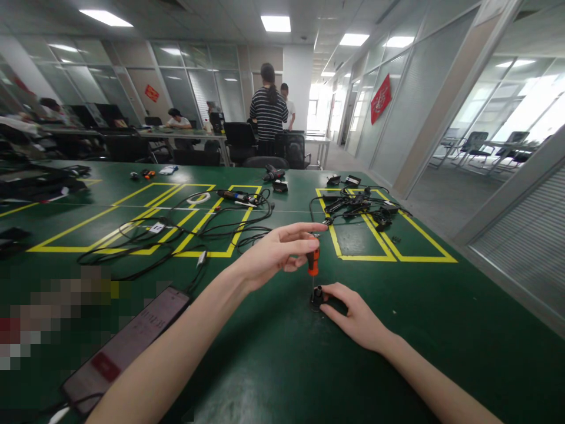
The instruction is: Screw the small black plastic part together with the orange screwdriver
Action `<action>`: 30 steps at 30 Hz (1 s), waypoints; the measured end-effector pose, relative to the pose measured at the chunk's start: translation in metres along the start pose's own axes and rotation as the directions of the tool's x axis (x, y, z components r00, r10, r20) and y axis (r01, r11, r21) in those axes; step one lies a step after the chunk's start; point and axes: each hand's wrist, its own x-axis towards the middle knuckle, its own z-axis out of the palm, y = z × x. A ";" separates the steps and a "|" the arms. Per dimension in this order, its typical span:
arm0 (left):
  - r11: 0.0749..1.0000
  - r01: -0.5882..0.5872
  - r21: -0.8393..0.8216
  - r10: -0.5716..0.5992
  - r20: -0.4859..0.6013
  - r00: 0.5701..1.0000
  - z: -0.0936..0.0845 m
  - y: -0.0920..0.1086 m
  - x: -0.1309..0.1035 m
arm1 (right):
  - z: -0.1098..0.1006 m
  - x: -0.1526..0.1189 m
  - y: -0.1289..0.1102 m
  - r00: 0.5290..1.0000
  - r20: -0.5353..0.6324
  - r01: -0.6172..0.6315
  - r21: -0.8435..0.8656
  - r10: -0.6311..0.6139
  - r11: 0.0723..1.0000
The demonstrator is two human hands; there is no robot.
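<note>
My left hand [282, 250] is closed around the orange and black handle of a screwdriver [313, 265], which stands upright with its thin shaft pointing down. The shaft's tip meets a small black round part [316, 300] on the green table [273, 365]. Thumb and fingers of my right hand [348, 309] pinch that black part from the right side and hold it against the tabletop. Exactly where the tip sits on the part is too small to tell.
A phone [128, 347] with a cable lies at the lower left. Black cables [176, 227] and a rotary tool [233, 195] spread beyond it. Black parts [357, 203] pile up at the far right, and a power drill [273, 173] lies at the back. People [268, 112] are in the background.
</note>
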 end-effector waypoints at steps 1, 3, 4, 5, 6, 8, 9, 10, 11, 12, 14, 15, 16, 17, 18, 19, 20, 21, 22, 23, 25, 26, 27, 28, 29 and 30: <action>1.000 -0.001 0.003 0.001 -0.002 1.000 0.000 0.000 0.000 | 0.000 0.000 0.000 1.000 0.004 -0.003 0.002 0.003 1.000; 1.000 -0.008 -0.005 0.008 0.009 1.000 -0.002 -0.001 0.002 | 0.000 0.000 -0.002 1.000 0.013 -0.009 0.004 0.009 1.000; 1.000 -0.012 -0.015 0.012 0.021 1.000 -0.002 -0.002 0.002 | -0.001 0.001 -0.002 1.000 0.016 -0.011 0.005 0.011 1.000; 1.000 -0.012 -0.027 0.013 0.037 0.999 -0.003 -0.002 0.003 | -0.001 0.001 -0.003 1.000 0.016 -0.012 0.006 0.012 1.000; 0.999 -0.008 -0.036 0.010 0.051 0.999 -0.003 -0.002 0.003 | -0.001 0.001 -0.003 1.000 0.015 -0.013 0.007 0.013 1.000; 0.999 0.003 -0.040 0.000 0.058 0.998 -0.003 -0.002 0.003 | -0.001 0.001 -0.004 1.000 0.008 -0.011 0.009 0.011 1.000; 0.999 0.003 -0.036 -0.002 0.047 0.999 -0.002 -0.001 0.002 | -0.001 0.001 -0.004 1.000 0.009 -0.010 0.010 0.010 1.000; 0.999 0.000 -0.032 0.001 0.030 1.000 -0.001 -0.001 0.002 | -0.001 0.001 -0.003 1.000 0.012 -0.010 0.010 0.010 1.000; 1.000 -0.008 -0.027 0.009 0.009 1.000 -0.001 -0.001 0.001 | -0.001 0.001 -0.003 1.000 0.016 -0.012 0.009 0.012 1.000; 1.000 -0.017 -0.021 0.016 -0.007 1.000 0.000 0.000 0.000 | -0.001 0.002 -0.003 1.000 0.019 -0.014 0.008 0.014 1.000; 1.000 -0.016 -0.003 0.016 -0.011 1.000 0.001 0.000 0.000 | -0.001 0.002 -0.003 1.000 0.024 -0.019 0.003 0.019 1.000; 1.000 -0.010 0.007 0.010 -0.005 1.000 0.001 0.001 -0.001 | -0.002 0.002 -0.003 0.999 0.025 -0.021 0.001 0.021 1.000; 1.000 -0.005 0.013 0.005 0.004 1.000 0.001 0.001 0.000 | -0.002 0.002 -0.003 0.999 0.025 -0.022 0.000 0.022 1.000; 1.000 0.000 0.014 0.000 0.014 1.000 0.000 0.000 0.000 | -0.002 0.002 -0.004 0.999 0.026 -0.022 0.000 0.022 1.000; 1.000 0.003 0.006 -0.003 0.024 1.000 0.000 0.000 0.001 | -0.002 0.002 -0.004 0.999 0.026 -0.022 0.002 0.022 1.000; 1.000 0.005 -0.008 -0.005 0.033 0.999 0.000 0.000 0.001 | -0.002 0.001 -0.004 0.999 0.024 -0.022 0.005 0.022 1.000; 1.000 0.004 -0.024 -0.003 0.040 0.999 0.000 0.000 0.002 | -0.002 0.001 -0.005 0.999 0.024 -0.023 0.008 0.023 1.000; 0.999 0.003 -0.037 -0.001 0.044 0.999 0.000 0.000 0.002 | -0.003 0.001 -0.005 0.999 0.025 -0.024 0.010 0.024 1.000; 0.999 0.002 -0.045 0.000 0.046 0.999 0.000 0.000 0.003 | -0.003 0.001 -0.006 0.999 0.025 -0.025 0.011 0.025 1.000; 0.999 0.001 -0.046 0.001 0.046 0.999 0.000 0.000 0.003 | -0.003 0.001 -0.006 0.999 0.025 -0.026 0.011 0.026 1.000; 0.999 0.001 -0.037 0.000 0.040 0.999 0.001 0.001 0.002 | -0.003 0.001 -0.006 0.999 0.027 -0.025 0.009 0.025 1.000; 0.999 0.004 -0.033 -0.003 0.038 0.999 0.001 0.001 0.001 | -0.003 0.001 -0.006 0.999 0.026 -0.024 0.007 0.024 1.000; 0.999 0.006 -0.032 -0.005 0.034 0.999 0.001 0.001 0.001 | -0.003 0.000 -0.005 0.999 0.026 -0.022 0.005 0.022 1.000; 0.999 0.005 -0.033 -0.004 0.028 1.000 0.001 0.001 0.000 | -0.003 0.000 -0.005 0.999 0.026 -0.021 0.004 0.021 1.000; 0.999 0.004 -0.032 -0.003 0.023 1.000 0.001 0.001 0.000 | -0.003 0.000 -0.004 0.999 0.026 -0.020 0.004 0.020 1.000; 1.000 0.006 -0.027 -0.006 0.020 1.000 0.001 0.001 -0.001 | -0.003 0.000 -0.004 1.000 0.023 -0.019 0.004 0.019 1.000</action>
